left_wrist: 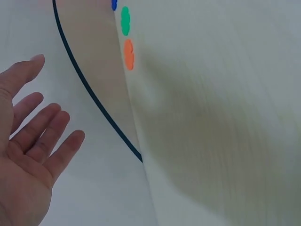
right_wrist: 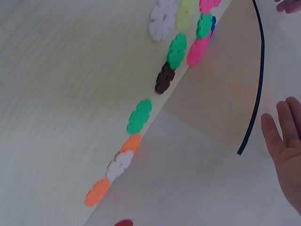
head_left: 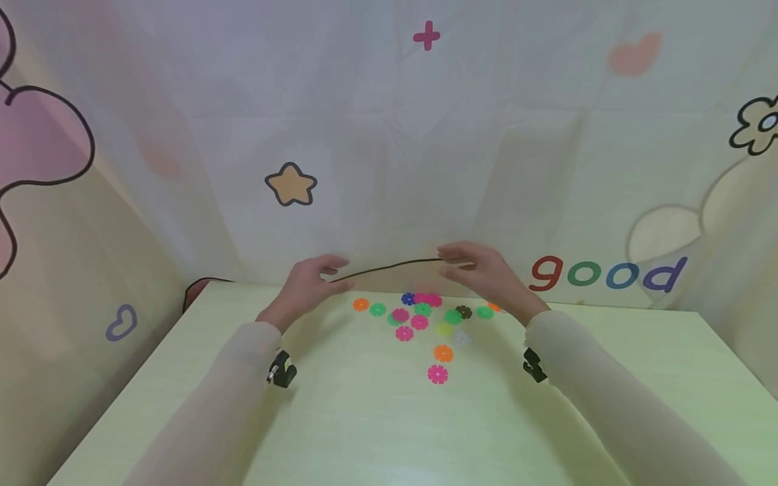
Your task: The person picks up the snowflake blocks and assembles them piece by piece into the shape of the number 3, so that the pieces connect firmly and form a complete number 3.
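My left hand hovers above the far edge of the table, in front of the backdrop, with nothing held. In the left wrist view its fingers are spread and slightly bent. Across from it, my right hand is raised too, palm inward and holding nothing. Its fingers look nearly straight in the right wrist view. Below and between the hands lie several flat, notched flower-shaped plastic discs, among them a pink disc, an orange disc, a dark brown disc and a white disc.
A pale wood-grain table carries the discs, mostly clustered towards its back edge. Behind it hangs a light cloth backdrop printed with a star, hearts and the word "good". The dark curved line is part of the backdrop's print.
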A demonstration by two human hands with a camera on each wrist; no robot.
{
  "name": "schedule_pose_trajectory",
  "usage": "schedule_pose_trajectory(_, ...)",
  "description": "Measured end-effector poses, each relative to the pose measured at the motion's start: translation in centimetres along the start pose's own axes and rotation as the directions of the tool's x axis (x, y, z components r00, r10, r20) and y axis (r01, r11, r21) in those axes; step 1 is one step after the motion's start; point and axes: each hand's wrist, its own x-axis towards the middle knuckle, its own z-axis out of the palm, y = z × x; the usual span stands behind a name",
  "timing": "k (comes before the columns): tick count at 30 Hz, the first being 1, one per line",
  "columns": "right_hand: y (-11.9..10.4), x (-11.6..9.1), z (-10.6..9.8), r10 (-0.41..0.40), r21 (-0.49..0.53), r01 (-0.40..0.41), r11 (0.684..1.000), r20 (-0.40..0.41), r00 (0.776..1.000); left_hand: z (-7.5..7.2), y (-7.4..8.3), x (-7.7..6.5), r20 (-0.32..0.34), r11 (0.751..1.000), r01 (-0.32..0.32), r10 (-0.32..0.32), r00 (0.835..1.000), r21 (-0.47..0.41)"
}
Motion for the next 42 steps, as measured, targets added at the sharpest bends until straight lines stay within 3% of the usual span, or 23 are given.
schedule_pose_trajectory(4,0.0,0.9,0.9,-0.014,0.035,0.014,0.999,0.016,1.0,0.2,-0.1,0.5,0.022,1.0,-0.016,0.015,1.0,0.02)
schedule_pose_trajectory(13,0.0,2.3,3.0,0.053,0.098,-0.057,0.994,0.042,0.998,0.9,-0.6,1.4,0.071,1.0,0.001,-0.001,0.997,0.011)
schedule_pose_trajectory(24,0.1,3.7,6.0,0.124,0.088,-0.134,0.987,0.111,0.986,2.6,-1.7,1.9,0.127,0.999,0.01,-0.006,0.992,-0.032)
schedule_pose_trajectory(35,-0.4,5.2,8.7,0.165,0.046,-0.173,0.984,0.149,0.975,3.1,-1.6,1.8,0.162,0.999,0.022,-0.025,0.986,0.023)
schedule_pose_trajectory(42,0.1,5.9,10.2,0.136,0.002,-0.139,0.99,0.189,0.972,3.5,-2.0,2.2,0.168,0.999,0.007,-0.014,0.986,0.048)
